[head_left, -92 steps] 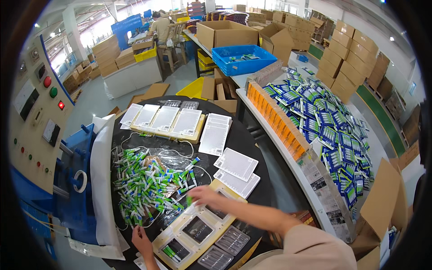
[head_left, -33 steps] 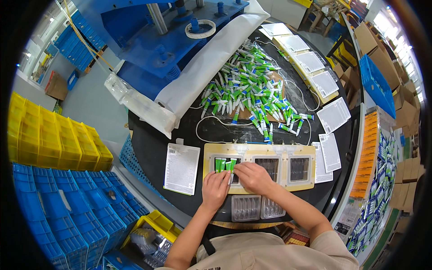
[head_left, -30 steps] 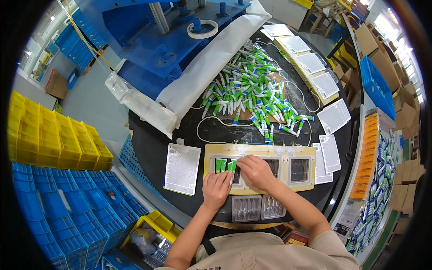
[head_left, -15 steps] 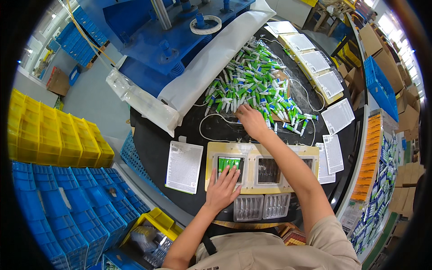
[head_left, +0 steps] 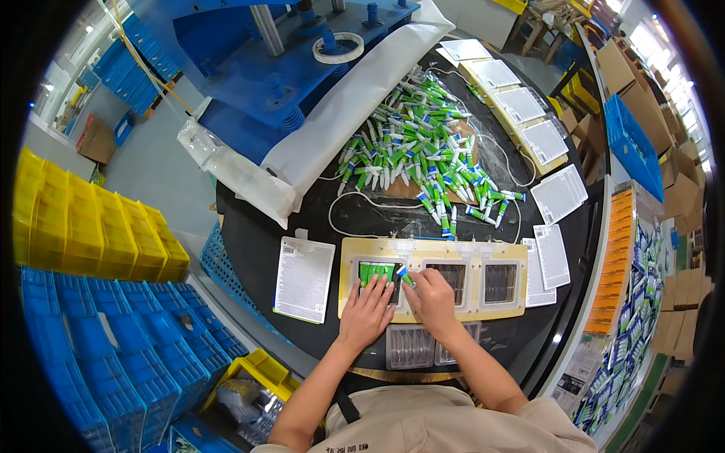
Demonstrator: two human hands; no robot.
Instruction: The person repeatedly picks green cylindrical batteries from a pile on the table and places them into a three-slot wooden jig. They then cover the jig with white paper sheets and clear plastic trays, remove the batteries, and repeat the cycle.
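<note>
The left hand [head_left: 366, 313] lay flat and ungripping, its fingertips over a side-by-side row of small green squeeze tubes [head_left: 375, 269] in the leftmost window of a long cream-yellow frame [head_left: 474, 315] on the black, curved-edged bench [head_left: 253, 226]. The right hand [head_left: 433, 304] pinched a single green-and-white tube with a blue end [head_left: 405, 276] just right of that row, above the frame.

Of the three windows, only the leftmost held tubes, and it looked nearly filled; the middle ribbed clear-plastic tray [head_left: 455, 276] and the right ribbed clear-plastic tray [head_left: 499, 283] showed none. A large heap of loose green, white and blue tubes [head_left: 411, 143] remained beyond the frame. At the bench's far side, a second cream-yellow frame [head_left: 557, 164] already bore white printed rectangular cards [head_left: 519, 106].
</note>
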